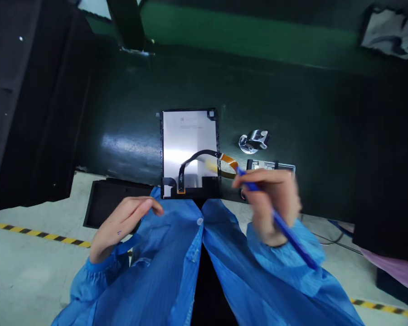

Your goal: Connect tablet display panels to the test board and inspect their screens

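A tablet-sized display panel (pixel 190 131) lies silvery back up at the front edge of the dark green bench. From its lower left a black flat flex cable (pixel 192 158) arches to the right and ends in an orange section (pixel 228 160). My right hand (pixel 272 199), blurred by motion, grips a long blue pen-like tool (pixel 294 242). The tool's front end is by the cable's orange end; whether they touch I cannot tell. Just off the panel's lower left corner is my left hand (pixel 131 217), empty, its fingers loosely bent.
Right of the panel sits a shiny metal tape-like ring (pixel 254 141). A small framed part (pixel 270 165) lies partly behind my right hand. A black tray-like box (pixel 105 203) is below the bench edge at left. Dark panels (pixel 37 99) flank the left side.
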Tool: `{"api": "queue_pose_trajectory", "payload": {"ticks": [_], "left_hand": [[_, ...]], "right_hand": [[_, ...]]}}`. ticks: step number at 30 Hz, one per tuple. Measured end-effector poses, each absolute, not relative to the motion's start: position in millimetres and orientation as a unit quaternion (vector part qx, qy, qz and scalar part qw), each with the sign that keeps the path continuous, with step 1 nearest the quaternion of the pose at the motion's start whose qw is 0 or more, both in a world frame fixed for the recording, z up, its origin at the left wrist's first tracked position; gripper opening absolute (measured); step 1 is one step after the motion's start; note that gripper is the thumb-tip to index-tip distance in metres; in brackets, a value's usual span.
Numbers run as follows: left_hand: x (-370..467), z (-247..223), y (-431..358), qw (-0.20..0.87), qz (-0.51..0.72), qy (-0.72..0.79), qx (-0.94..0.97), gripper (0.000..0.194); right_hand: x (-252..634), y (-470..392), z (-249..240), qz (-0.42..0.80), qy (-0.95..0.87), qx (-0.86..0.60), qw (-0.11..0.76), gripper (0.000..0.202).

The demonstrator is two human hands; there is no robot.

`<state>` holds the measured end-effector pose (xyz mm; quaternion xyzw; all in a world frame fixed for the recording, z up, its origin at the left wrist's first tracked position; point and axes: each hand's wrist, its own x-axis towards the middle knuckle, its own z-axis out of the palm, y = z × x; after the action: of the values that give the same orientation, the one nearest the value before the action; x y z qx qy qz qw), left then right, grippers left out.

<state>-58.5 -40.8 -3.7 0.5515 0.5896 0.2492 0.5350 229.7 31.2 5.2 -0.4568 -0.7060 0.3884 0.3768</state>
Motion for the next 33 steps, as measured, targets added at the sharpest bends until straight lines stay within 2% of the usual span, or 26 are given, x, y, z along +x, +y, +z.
{"api": "queue_pose_trajectory", "payload": {"ticks": [1, 3, 5, 11, 21, 26, 28, 30, 33], "left_hand": [[-60.2, -12.2, -43.9, 0.562, 0.22, 0.581, 0.545, 0.045], [-58.3, -32.3, -45.1, 0.589, 0.208, 0.582, 0.521, 0.048], [-53.0, -51.2, -42.8, 0.605, 0.225, 0.58, 0.497, 0.052], [-44.1, -74.9, -40.0, 0.619, 0.275, 0.581, 0.451, 0.046], [-38.8, -73.3, -37.5, 0.6, 0.309, 0.579, 0.457, 0.041], [-37.0, -72.5, -36.6, 0.605, 0.338, 0.573, 0.437, 0.038], [-34.6, -66.6, -36.2, 0.614, 0.352, 0.57, 0.416, 0.037], [-30.6, -55.8, -35.7, 0.629, 0.355, 0.564, 0.4, 0.038], [-21.4, -34.4, -35.3, 0.595, 0.379, 0.555, 0.44, 0.037]], "right_hand": [[217.8, 28.4, -1.4, 0.412, -0.703, -0.437, 0.381, 0.014], [190.1, 26.3, -20.1, 0.474, -0.685, -0.434, 0.343, 0.03], [167.2, 27.6, -40.0, 0.492, -0.673, -0.446, 0.325, 0.034], [157.1, 29.0, -65.3, 0.386, -0.694, -0.493, 0.356, 0.039], [152.8, 26.6, -64.6, 0.36, -0.724, -0.48, 0.339, 0.036], [160.8, 25.4, -65.1, 0.361, -0.692, -0.494, 0.383, 0.037], [170.6, 24.0, -59.4, 0.372, -0.673, -0.485, 0.417, 0.03], [181.5, 22.4, -51.0, 0.387, -0.695, -0.437, 0.419, 0.018], [192.0, 20.4, -40.3, 0.313, -0.816, -0.302, 0.381, 0.036]]}}
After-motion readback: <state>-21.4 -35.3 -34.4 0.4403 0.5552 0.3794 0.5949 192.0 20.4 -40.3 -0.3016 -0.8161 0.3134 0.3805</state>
